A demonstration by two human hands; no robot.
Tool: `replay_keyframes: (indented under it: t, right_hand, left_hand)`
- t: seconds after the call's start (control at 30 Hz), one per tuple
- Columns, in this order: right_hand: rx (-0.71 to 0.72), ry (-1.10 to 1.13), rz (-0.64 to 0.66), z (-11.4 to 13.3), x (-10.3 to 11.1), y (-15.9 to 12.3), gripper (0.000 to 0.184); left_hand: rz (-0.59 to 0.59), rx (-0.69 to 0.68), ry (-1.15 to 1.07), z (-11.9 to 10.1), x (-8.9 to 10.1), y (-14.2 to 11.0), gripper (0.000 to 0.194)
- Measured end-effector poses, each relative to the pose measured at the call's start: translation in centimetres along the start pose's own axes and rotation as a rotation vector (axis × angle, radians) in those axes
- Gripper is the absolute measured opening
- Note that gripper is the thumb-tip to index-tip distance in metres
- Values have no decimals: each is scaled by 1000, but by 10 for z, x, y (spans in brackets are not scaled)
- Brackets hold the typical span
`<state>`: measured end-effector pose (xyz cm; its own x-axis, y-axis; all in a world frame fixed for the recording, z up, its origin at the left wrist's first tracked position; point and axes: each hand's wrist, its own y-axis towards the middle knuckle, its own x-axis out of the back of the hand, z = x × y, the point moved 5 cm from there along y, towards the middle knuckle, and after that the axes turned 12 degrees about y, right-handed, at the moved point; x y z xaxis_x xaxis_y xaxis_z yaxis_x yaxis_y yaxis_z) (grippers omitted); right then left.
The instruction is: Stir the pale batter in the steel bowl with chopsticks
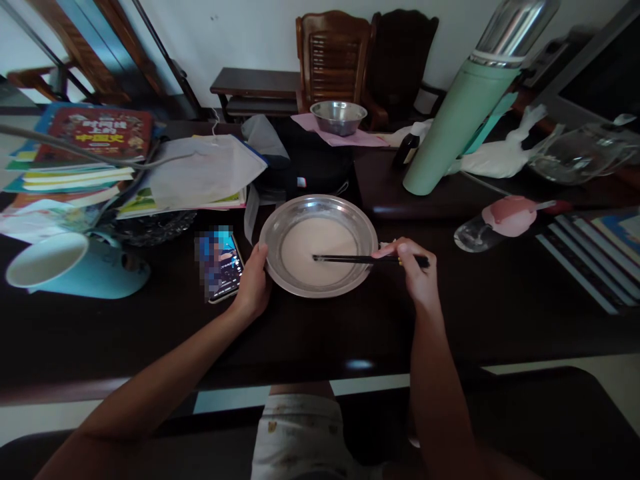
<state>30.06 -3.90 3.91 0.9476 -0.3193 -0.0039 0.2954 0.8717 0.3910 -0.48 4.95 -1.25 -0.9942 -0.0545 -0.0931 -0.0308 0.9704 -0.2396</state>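
A wide metal bowl (320, 291) rests on the dark table in front of me, partly filled with a pale, milky liquid (320, 240). My left hand (254, 283) grips its left rim, thumb on top and fingers hidden beneath. In my right hand (415, 267) is a pair of dark chopsticks (357, 259), held nearly level over the bowl's right side. Their tips reach the liquid near the middle. Just left of my left hand lies a phone (220, 263) with its screen lit.
Left are a light blue mug (95, 273), stacked books (95, 133) and papers (200, 170). Behind the bowl lies a black bag (310, 167); farther back stands a small metal bowl (339, 118). A green thermos (460, 120), pink-lidded bottle (500, 223), glass jug (575, 157) and books (595, 260) occupy the right.
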Motion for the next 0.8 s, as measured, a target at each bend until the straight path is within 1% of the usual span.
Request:
replay_keyframes:
  t: [0.07,0.13,0.2,0.3,0.37,0.4,0.5,0.57,0.63,0.73,0.8]
  right_hand:
    - [-7,-10,95,0,-6,1,51]
    - [-4,-22,150,0,-9,2,49]
    - [10,-36,125,0,-8,2,48]
    - [20,-30,-7,0,-1,1,48]
    - [13,-2,-48,1,1,0,51]
    - [5,9,-31,1,0,0,52]
    - [-6,10,103,1,-7,1,52]
    - [3,-8,145,1,-10,2,49]
    - [21,-31,102,0,-7,2,48]
    - [33,-18,-10,-1,-1,2,50]
    - [28,16,-6,-2,-1,2,51]
  left_hand:
    - [1,-6,6,0,0,0,39]
    - [1,-2,11,0,1,0,41]
    - [0,6,15,0,1,0,41]
    - [-1,11,18,0,1,0,43]
    - [-2,13,18,0,1,0,44]
    - [-5,15,18,1,2,0,44]
    - [-10,14,15,1,3,0,39]
    - [-2,11,7,0,2,0,37]
    - [2,7,-4,0,2,1,36]
    - [-1,7,-9,2,3,3,38]
    - [2,6,-4,3,3,4,41]
